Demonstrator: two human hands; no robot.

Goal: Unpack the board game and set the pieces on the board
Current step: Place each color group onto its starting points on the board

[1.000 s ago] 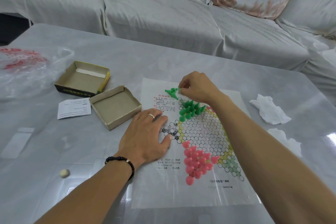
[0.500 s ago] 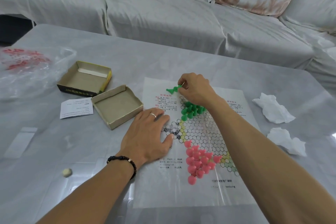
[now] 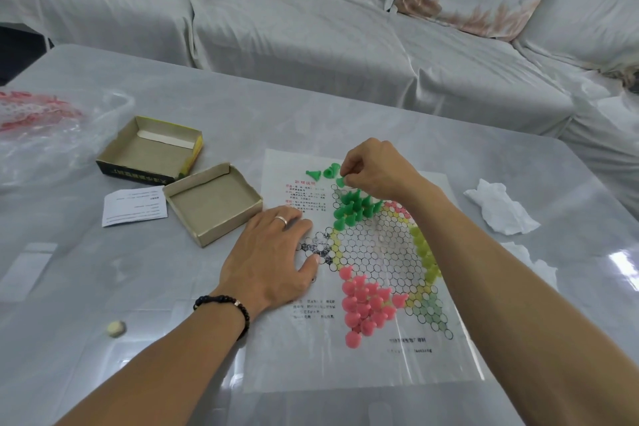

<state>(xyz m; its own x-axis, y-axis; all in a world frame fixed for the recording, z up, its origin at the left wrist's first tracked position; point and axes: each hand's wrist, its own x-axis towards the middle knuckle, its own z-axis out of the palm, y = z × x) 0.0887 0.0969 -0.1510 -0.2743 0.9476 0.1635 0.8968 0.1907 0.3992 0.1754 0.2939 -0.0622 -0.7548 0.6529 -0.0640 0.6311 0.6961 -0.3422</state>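
A thin paper game board [image 3: 377, 252] printed with a star of hexagon cells lies on the grey table. Several green pieces [image 3: 352, 209] stand in its far corner, and several pink pieces [image 3: 363, 304] fill the near corner. Pale yellow-green pieces [image 3: 428, 259] line the right side. Loose green pieces [image 3: 323, 174] lie just beyond the star. My right hand [image 3: 375, 171] pinches one green piece [image 3: 340, 181] above the green cluster. My left hand [image 3: 273, 252] rests flat on the board's left edge, fingers spread.
Two open cardboard box halves [image 3: 152, 152] [image 3: 214, 202] and a paper slip [image 3: 135, 206] sit left of the board. A plastic bag [image 3: 45, 135] lies far left, crumpled tissues [image 3: 501, 206] at right, a small white die [image 3: 116, 328] near left. A sofa stands behind the table.
My right hand picked a green piece from the loose group and brought it down and right toward the green cluster. My left hand stayed pressed on the board.
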